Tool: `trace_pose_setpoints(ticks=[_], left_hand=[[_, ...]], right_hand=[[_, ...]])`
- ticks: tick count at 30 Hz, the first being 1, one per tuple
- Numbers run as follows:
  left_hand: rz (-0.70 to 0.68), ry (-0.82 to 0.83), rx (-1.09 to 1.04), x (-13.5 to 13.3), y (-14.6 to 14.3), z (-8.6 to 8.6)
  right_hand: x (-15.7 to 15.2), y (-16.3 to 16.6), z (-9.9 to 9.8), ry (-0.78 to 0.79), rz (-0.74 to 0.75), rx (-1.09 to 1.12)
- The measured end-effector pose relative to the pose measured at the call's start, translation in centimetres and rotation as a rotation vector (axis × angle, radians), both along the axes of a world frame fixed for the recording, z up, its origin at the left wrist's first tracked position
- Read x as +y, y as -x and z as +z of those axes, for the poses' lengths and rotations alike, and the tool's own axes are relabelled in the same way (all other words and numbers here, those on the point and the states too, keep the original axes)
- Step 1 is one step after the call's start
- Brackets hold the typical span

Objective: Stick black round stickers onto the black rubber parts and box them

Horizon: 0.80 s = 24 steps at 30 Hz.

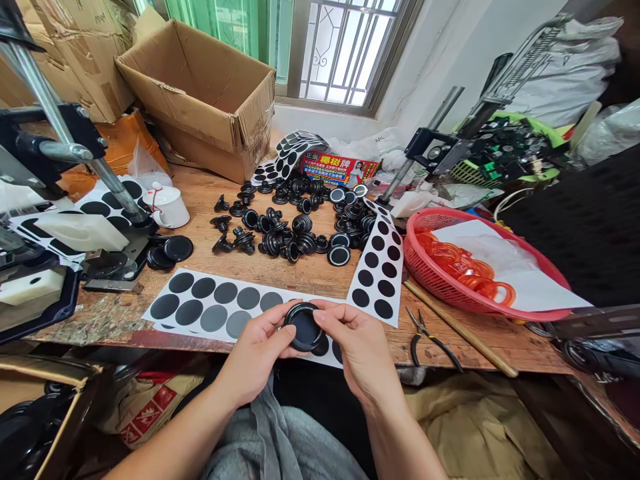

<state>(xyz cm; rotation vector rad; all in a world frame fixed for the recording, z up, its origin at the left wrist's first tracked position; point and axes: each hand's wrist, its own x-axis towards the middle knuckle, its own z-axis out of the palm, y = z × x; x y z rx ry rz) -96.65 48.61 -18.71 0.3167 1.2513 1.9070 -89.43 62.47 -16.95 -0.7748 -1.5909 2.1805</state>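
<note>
Between my two hands, near the table's front edge, is a round black plastic cap (303,327) with a raised rim, its recessed face turned up to me. My left hand (263,347) grips its left side, thumb on the rim. My right hand (353,340) pinches the right side, its thumb at the upper rim. Under the hands lies a white sheet of round black stickers (215,310). A second sticker sheet (377,267) lies at an angle to the right. Beyond them, a pile of black stepped plastic parts (295,227) covers the middle of the table.
To the right are a red basket (417,267) with orange rings, pliers (433,340) and a wooden stick (465,330). On the left stand a hand press (115,187), a white lidded mug (170,207) and black discs (179,248). An open cardboard box (200,127) sits behind; another press (435,143) stands back right.
</note>
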Motion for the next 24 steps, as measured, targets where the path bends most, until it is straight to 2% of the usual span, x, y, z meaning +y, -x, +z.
trace_pose_setpoints(ticks=[6, 15, 24], left_hand=[[0.013, -0.006, -0.019, 0.1, 0.0, 0.1], [0.124, 0.028, -0.028, 0.5, -0.3, 0.3], [0.18, 0.077, -0.014, 0.7, -0.5, 0.3]], right_hand=[[-0.2, 0.1, -0.1, -0.032, -0.016, 0.005], [-0.7, 0.3, 0.0, -0.136, -0.031, -0.006], [-1.1, 0.2, -0.3, -0.206, -0.028, -0.016]])
